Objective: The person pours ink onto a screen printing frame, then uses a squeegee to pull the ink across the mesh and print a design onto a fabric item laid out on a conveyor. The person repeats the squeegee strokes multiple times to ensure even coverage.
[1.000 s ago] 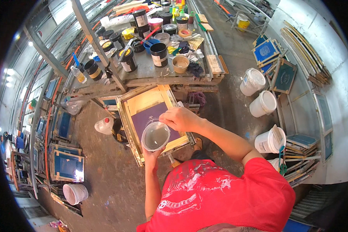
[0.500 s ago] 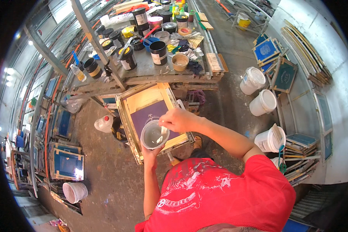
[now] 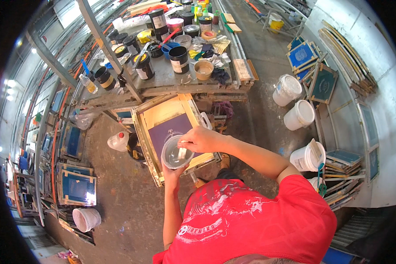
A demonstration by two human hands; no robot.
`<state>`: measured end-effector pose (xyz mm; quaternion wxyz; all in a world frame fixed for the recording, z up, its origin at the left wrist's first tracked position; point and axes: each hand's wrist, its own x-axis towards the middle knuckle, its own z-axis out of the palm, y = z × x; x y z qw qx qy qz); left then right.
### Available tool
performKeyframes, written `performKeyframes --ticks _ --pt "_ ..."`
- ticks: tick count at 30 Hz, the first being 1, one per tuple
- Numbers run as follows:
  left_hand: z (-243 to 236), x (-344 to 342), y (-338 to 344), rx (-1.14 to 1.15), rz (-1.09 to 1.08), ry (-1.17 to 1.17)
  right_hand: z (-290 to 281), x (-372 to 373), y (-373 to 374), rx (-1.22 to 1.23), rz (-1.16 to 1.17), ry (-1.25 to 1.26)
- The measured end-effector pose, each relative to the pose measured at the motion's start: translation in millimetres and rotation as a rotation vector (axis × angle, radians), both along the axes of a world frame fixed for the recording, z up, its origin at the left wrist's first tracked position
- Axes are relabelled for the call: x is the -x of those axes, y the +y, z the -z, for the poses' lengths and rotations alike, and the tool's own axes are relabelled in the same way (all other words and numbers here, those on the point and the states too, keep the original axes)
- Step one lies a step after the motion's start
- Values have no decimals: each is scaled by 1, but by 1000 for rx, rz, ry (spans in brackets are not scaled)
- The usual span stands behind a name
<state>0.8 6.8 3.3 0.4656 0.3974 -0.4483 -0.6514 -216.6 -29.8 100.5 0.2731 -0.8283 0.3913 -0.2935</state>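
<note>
Fingers wrapped round its lower side, my left hand (image 3: 173, 173) holds up a translucent white plastic tub (image 3: 166, 157). A little pale, wet-looking material shows inside. My right hand (image 3: 199, 140) is closed over the tub's rim, pinching a short whitish stick or spatula (image 3: 182, 152) that dips into the tub; its exact kind is hard to make out. Beneath the tub lies a wooden-framed printing screen (image 3: 144, 115) with yellowish tape borders and a purple middle (image 3: 167, 129). A pale printed figure shows there, partly hidden by the tub and my hand.
Ahead stands a worktable (image 3: 165, 83) crowded with black ink tubs (image 3: 179, 60), a brown-stained tub (image 3: 203, 70) and rags. A metal post (image 3: 108, 48) rises at its left. White buckets (image 3: 299, 115) and framed screens (image 3: 323, 86) line the right. A jug (image 3: 118, 141) sits on the floor.
The stick has shifted inside the tub and stands more upright, with my right hand slightly lower. The tub stays in my left hand, tilted a little differently.
</note>
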Motion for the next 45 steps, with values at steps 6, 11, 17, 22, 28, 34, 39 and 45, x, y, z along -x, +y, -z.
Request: performKeyframes --ticks 6,11,17,22,28,34,39,45 --pt "-4 2 -2 43 -23 -22 -12 13 -10 212 186 -6" --pt "0 6 -4 49 -2 -5 -2 8 -5 -69 72 52" --pt "0 -2 -2 110 -44 -45 1 8 -13 302 161 -40" --pt "4 6 -1 22 -6 -28 -8 4 3 -6 116 21" --pt "2 3 -5 32 -9 -32 -14 4 -9 298 222 -33" --pt "2 5 -7 49 -13 -31 -14 -6 3 45 177 -48" --pt "4 2 -10 59 -25 -40 -20 2 0 93 209 22" --pt "-5 5 -7 26 2 -22 -14 -4 3 122 215 -87"
